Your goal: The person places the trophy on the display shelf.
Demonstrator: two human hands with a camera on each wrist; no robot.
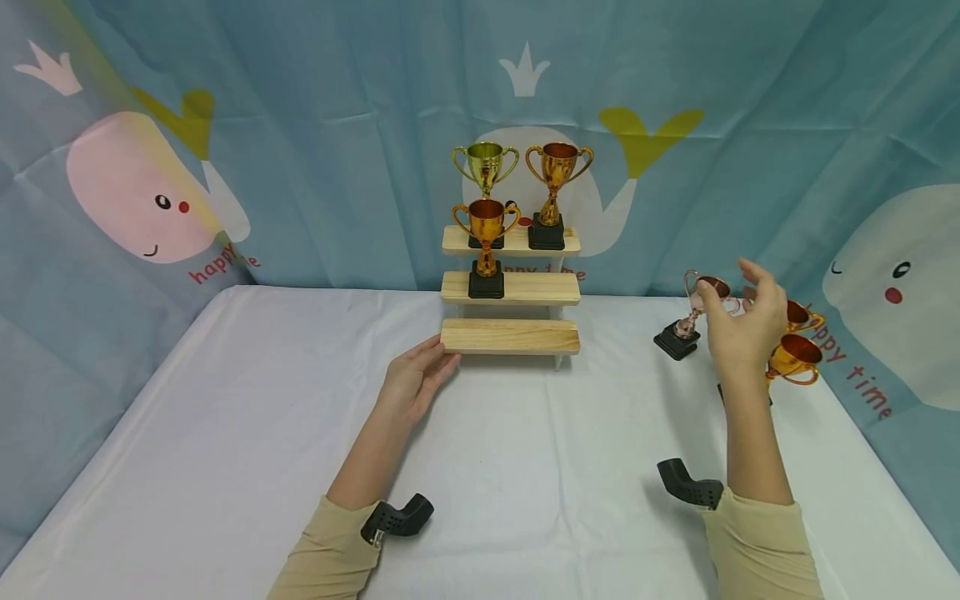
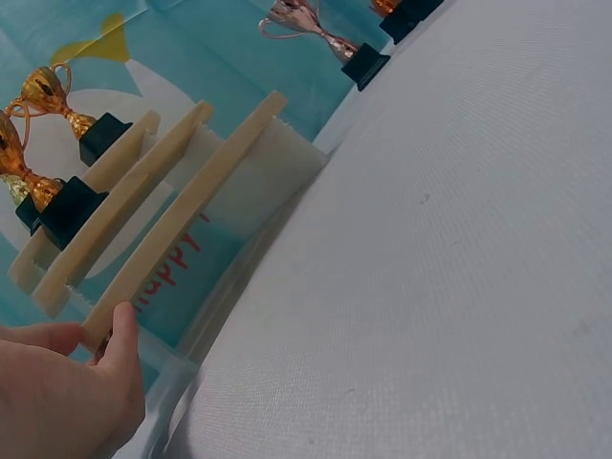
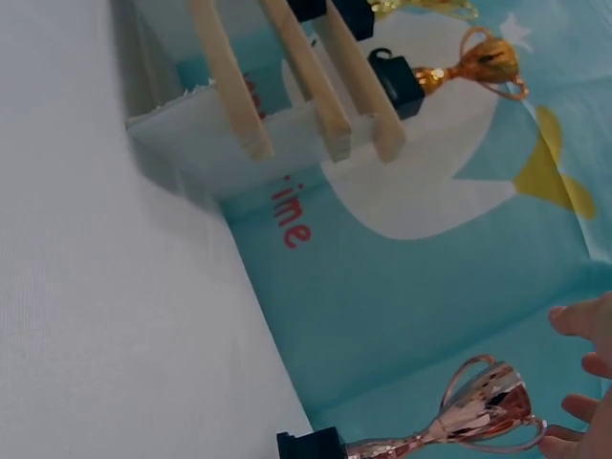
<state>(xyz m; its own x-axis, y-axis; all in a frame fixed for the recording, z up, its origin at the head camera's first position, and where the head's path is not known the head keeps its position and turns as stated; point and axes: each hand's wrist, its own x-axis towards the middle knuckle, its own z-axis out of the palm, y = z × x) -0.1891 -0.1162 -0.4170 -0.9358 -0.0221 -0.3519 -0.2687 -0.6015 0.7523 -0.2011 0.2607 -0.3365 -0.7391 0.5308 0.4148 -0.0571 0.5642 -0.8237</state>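
The rose-gold trophy [image 1: 685,327] is just left of my right hand [image 1: 750,329], fingers spread — whether they touch it I cannot tell. Two golden trophies [image 1: 795,356] are right of that hand. My left hand [image 1: 415,385] pinches the shelf's lowest board [image 1: 517,337] — three trophies [image 1: 487,221] stand above it.

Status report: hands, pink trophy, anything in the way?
Left hand grips bottom shelf. Right hand beside pink trophy, no clear grip. Two gold trophies alongside, possible obstruction.

Two-handled rose-gold trophy [image 1: 690,318], black-based, upright, pale three-tiered wooden stand [image 1: 534,288] to its left
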